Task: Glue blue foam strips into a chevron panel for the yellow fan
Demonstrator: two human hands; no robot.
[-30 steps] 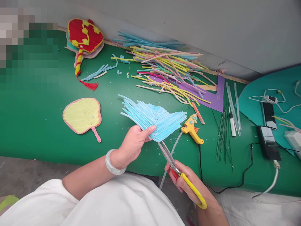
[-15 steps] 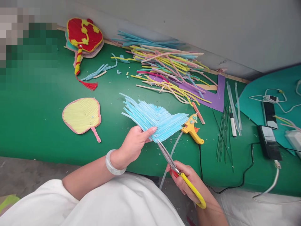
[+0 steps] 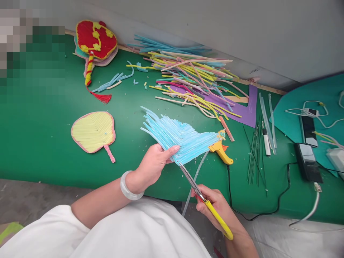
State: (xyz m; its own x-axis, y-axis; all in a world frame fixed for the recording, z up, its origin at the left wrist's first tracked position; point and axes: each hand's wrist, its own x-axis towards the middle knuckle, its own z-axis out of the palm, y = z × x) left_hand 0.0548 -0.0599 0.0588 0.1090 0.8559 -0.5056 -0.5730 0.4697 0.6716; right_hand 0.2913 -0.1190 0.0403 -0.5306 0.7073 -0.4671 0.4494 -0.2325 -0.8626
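Note:
My left hand (image 3: 154,165) grips the near edge of a light blue woven piece (image 3: 180,138) made of fuzzy sticks and holds it just above the green table (image 3: 43,143). My right hand (image 3: 215,208) is closed on yellow-handled scissors (image 3: 204,200). The scissor blades point up and left and meet the lower edge of the blue piece beside my left fingertips. A white bangle (image 3: 129,188) sits on my left wrist.
A yellow glue gun (image 3: 221,150) lies right of the blue piece, its black cord running off the table edge. A yellow leaf-shaped fan (image 3: 92,132) lies at left, a red fan (image 3: 95,39) at the back. Loose coloured sticks (image 3: 188,77), purple sheet (image 3: 242,111), chargers (image 3: 306,157).
The blue piece has turned and shifted slightly right, now covering part of the glue gun. The scissors have moved up along its lower edge.

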